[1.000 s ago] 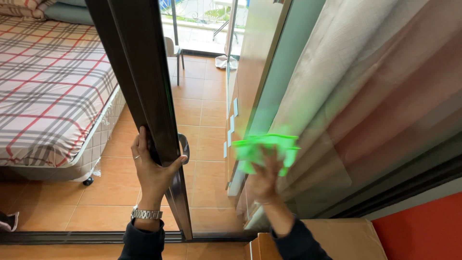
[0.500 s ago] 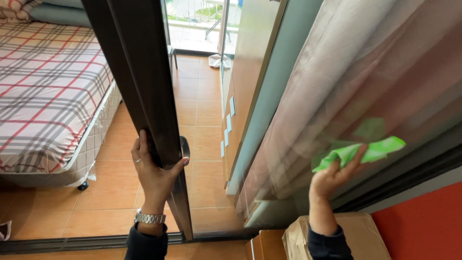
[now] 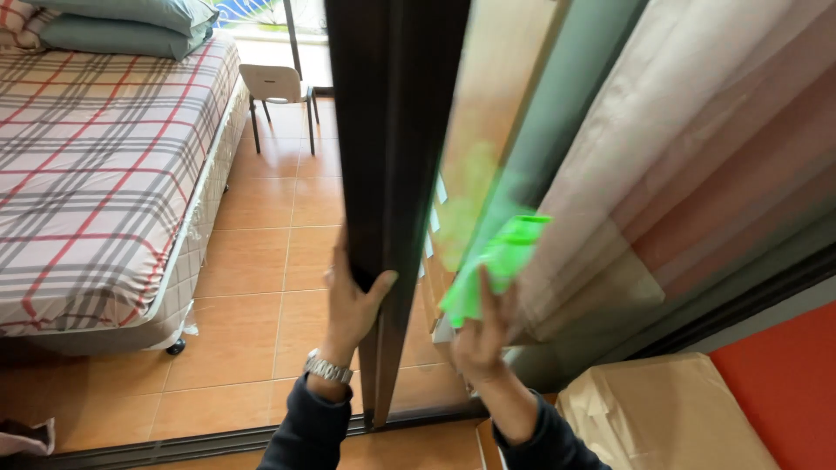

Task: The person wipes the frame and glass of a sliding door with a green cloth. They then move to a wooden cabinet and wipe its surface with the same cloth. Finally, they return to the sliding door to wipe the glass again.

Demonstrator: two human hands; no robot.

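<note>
A tall, dark brown sliding door frame (image 3: 383, 174) with a smooth, glossy edge runs from the top of the view down to a dark floor track (image 3: 218, 439), and beside it stands a pane of clear glass (image 3: 488, 130) that mirrors the room and shows a soft green blur. The left hand (image 3: 353, 305), with a silver metal wristwatch (image 3: 329, 369) above a dark sleeve, is wrapped around the frame's edge, fingers behind it and thumb pressed across its front, closed on the frame. The right hand (image 3: 479, 335) reaches up with fingers flat and spread, pressing a bright green cleaning cloth (image 3: 496, 261), thin and crumpled into an uneven wedge, against the glass just right of the frame; it holds the cloth by pressure of the palm and fingers. Half a second ago that hand and cloth were far out to the right, at the lower edge of the curtain; now they have come back leftward to the pane beside the frame, much as a second ago, while the left hand has kept its hold on the frame. Behind the glass hangs a pale pink-beige curtain (image 3: 697, 157) in long soft folds. Beyond the door, orange floor tiles (image 3: 261, 261) lie smooth and square, a bed with a red-and-grey plaid sheet (image 3: 87, 174) fills the left, and a small white chair (image 3: 279, 87) stands near it. A brown cardboard box (image 3: 662, 418) sits at lower right.
</note>
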